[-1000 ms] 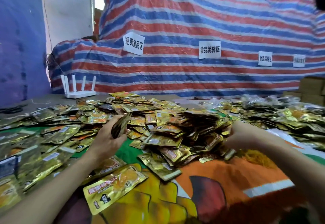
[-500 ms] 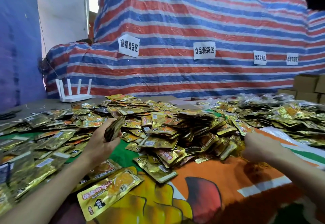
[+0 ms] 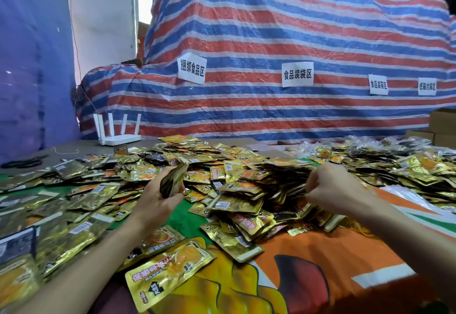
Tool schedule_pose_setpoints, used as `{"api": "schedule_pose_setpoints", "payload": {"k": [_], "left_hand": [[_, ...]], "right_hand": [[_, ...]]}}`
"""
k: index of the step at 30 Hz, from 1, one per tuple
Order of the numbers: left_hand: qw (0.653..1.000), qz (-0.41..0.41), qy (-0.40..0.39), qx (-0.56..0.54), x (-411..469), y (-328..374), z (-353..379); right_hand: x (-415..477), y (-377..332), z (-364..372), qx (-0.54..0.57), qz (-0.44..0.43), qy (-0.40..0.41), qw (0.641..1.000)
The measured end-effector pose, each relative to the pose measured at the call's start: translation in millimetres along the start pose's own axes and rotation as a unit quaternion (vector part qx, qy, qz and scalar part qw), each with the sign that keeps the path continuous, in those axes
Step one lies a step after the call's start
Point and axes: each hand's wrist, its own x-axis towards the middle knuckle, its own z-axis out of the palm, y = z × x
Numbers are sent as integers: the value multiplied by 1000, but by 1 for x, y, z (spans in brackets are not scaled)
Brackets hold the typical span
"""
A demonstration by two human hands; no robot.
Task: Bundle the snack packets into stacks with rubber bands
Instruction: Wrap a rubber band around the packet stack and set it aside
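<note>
**Heap of snack packets (image 3: 246, 190) crowding the table (image 3: 81, 147)**

The heap is filling the middle, with a flatter left spread (image 3: 74, 197) and right spread (image 3: 407, 165) flanking it. Between left spread and heap a narrow green strip of cloth (image 3: 182, 217) is showing bare. The left hand (image 3: 153, 205), gripping a stack of packets (image 3: 172, 180), is hanging at its edge. Orange cloth (image 3: 357, 252) is lying open in front of the heap. A striped tarp (image 3: 271, 106) is walling off the back, a router (image 3: 118, 138) standing before it.
</note>
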Motion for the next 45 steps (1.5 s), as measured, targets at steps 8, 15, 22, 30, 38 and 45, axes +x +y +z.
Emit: {"api": "schedule_pose_setpoints", "payload": {"k": [8,15,22,30,38,45], "left_hand": [[973,-96,-27,-208,0,14,-3],[907,-235,-62,-343,3,12,-18],[925,-257,-60,-273,7,6,-20],[900,-260,-96,-335,5,4,-18],[840,-189,-107,-497,5,4,-28],[810,-180,-185,-527,3,7,-25]], "right_hand": [[3,-112,45,250,-158,-81,952],[18,-171,83,519,-112,-48,846],[24,-169,120,575,-91,-32,812],[27,-155,123,506,-93,-64,855],[30,-144,108,733,-95,-295,605],[24,-141,97,870,-74,-278,401]]}}
